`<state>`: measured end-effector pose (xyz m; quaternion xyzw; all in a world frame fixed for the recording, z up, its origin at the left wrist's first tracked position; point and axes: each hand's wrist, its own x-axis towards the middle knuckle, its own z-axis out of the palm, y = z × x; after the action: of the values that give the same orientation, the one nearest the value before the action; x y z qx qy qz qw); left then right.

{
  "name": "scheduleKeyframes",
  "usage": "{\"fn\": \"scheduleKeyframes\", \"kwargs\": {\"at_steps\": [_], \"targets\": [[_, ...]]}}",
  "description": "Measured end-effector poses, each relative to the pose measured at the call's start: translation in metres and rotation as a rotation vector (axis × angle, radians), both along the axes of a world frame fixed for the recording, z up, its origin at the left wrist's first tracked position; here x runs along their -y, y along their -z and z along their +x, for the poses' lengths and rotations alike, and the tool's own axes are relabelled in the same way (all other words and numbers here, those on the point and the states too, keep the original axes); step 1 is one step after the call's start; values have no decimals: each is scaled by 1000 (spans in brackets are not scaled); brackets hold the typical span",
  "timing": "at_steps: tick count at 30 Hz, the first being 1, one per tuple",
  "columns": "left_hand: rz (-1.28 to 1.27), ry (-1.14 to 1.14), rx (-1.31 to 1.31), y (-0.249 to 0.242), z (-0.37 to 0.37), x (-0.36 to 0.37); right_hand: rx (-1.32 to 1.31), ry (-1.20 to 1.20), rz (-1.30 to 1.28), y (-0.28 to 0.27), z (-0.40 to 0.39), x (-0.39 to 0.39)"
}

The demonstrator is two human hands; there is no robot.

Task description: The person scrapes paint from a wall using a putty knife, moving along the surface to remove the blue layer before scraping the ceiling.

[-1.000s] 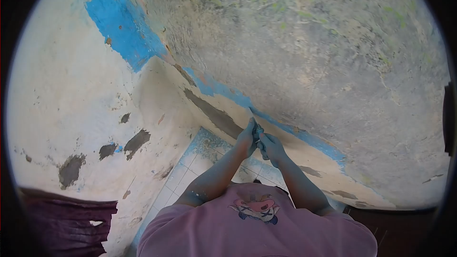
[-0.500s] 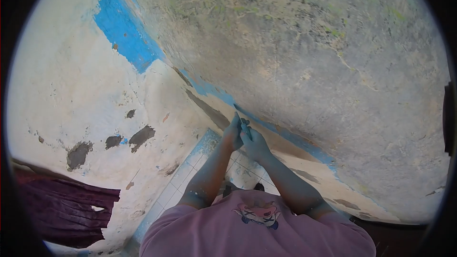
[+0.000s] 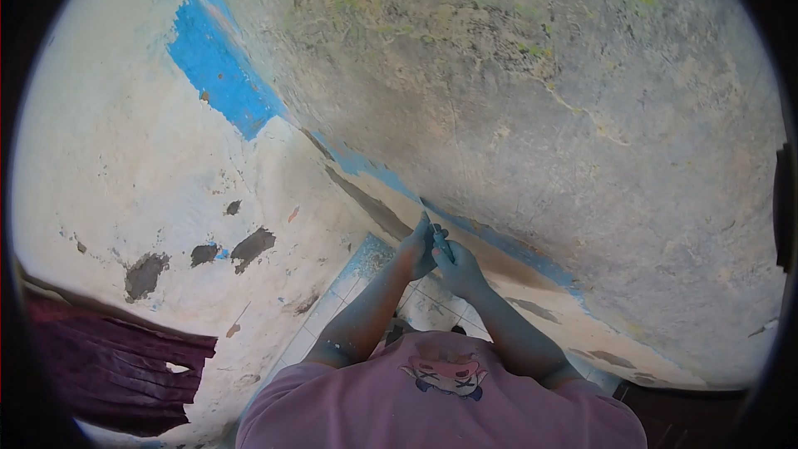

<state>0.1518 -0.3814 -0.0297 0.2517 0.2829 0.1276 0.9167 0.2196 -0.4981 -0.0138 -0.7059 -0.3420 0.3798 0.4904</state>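
Both my hands are together in front of my chest, close to the strip of blue paint [image 3: 378, 170] on the wall. My right hand [image 3: 459, 268] is closed around the dark handle of a thin scraper-like tool [image 3: 438, 234]. My left hand [image 3: 422, 251] is cupped against the tool's other side, fingers curled and thumb pointing up along it. The tool's slim front end reaches up to the lower edge of the rough grey wall [image 3: 515, 141], where that surface meets the blue strip. Its blade shows nearly edge-on, partly hidden by my fingers.
A pale wall [image 3: 166, 191] with dark chipped patches and a bright blue patch [image 3: 223, 75] stands on the left. A purple cloth [image 3: 125, 370] hangs at lower left. Below my arms lies a tiled floor [image 3: 428, 309], spattered with pale flecks.
My hands and the tool have shifted slightly right and down in the view, staying together. The walls have also shifted a little in the view.
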Motion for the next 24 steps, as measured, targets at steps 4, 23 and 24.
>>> {"fn": "scheduleKeyframes", "kwargs": {"at_steps": [4,23,24], "targets": [[258,246,-231,-18,-5,23,91,-1,48,32,13,33],[713,372,-248,31,-37,-17,-486,371,362,68,-50,-16],[729,388,-266,34,-37,-27,-555,383,436,77,-53,-26]]}}
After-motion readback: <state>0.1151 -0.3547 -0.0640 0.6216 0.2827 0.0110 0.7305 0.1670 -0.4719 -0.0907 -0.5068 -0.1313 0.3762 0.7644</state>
